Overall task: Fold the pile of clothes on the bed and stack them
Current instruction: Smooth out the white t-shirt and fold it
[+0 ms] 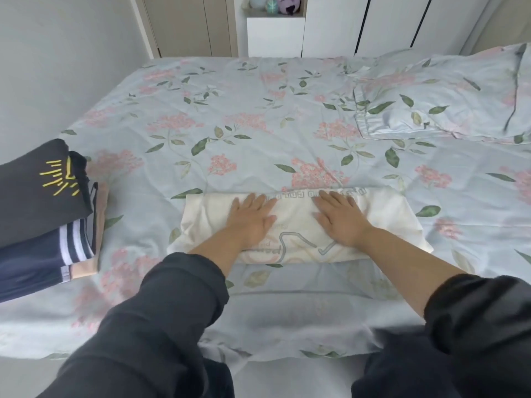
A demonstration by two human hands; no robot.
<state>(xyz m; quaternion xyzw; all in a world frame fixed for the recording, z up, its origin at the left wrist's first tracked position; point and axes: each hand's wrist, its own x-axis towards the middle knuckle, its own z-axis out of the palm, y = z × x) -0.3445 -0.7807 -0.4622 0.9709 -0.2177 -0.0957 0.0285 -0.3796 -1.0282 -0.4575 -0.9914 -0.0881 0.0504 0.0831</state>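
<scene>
View: a person's view from head height, looking down across a bed covered in a pale blue sheet printed with pink flowers and green leaves.
Cream garment: lies near the bed's front edge, folded into a wide, low rectangle. Faint grey lettering runs along its far edge and a printed line drawing shows near the front.
Left hand: rests flat on the left half of the garment, palm down, fingers straight and spread, gripping nothing.
Right hand: flat on the right half in the same way, fingers released and pressing on the cloth.
Sleeves: dark, pushed up the forearms.
Stack: at the bed's left edge, well apart from the cream garment. A black top with a yellow sunburst print lies uppermost, over a navy piece with white stripes and something tan beneath.
Pillow: far right, in matching fabric.
Handling: the garment looks light, thin and limp. It will likely sag and unfold if lifted by one corner.
Where to take hold: probably both short ends, or with hands slid underneath so the folds stay together.
Progress: folding seems nearly complete, and no loose pile is visible. Moving this piece onto the stack appears to be what remains.
</scene>
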